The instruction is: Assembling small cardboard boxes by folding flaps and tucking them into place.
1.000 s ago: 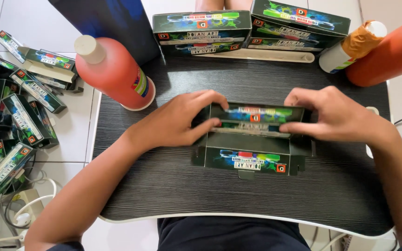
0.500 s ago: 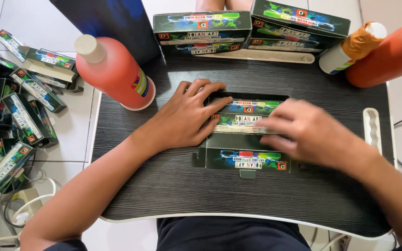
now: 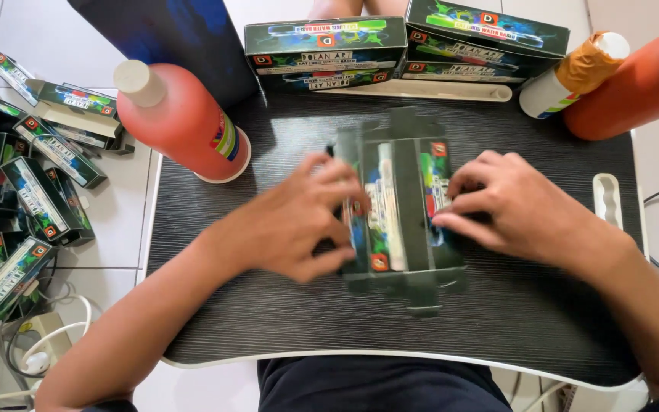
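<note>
Bright, even daylight, no harsh shadows. Soft shadow under the red bottle (image 3: 184, 122) and at the far edge of the dark lap table (image 3: 268, 320). Faint sheen on the tabletop near the far left. Motion blur on both hands and the flat carton (image 3: 398, 206); its print smears. Background boxes (image 3: 326, 49) stay sharp. Slight wide-angle bending at the edges.
</note>
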